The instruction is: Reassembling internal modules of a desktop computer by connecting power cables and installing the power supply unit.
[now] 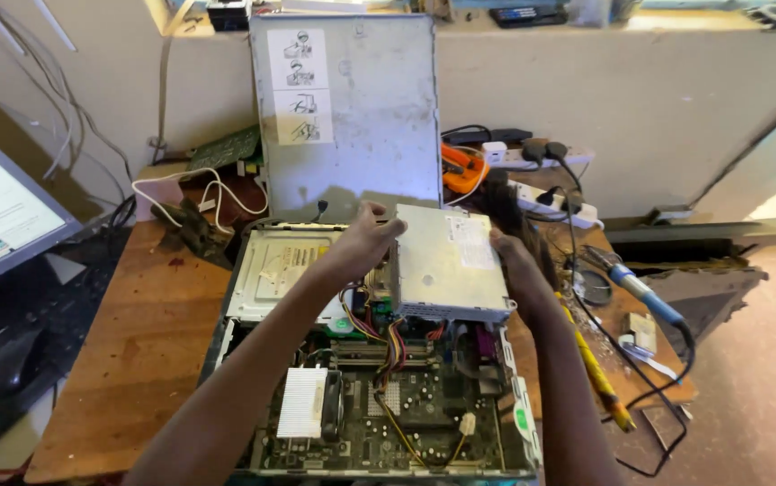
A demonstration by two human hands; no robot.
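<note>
Cluttering wooden workbench (pixel 136 342): opened computer case (pixel 379 396), cables, pale wall behind.

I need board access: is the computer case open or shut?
Open. The computer case shows its motherboard, and the grey side panel stands propped behind it.
</note>
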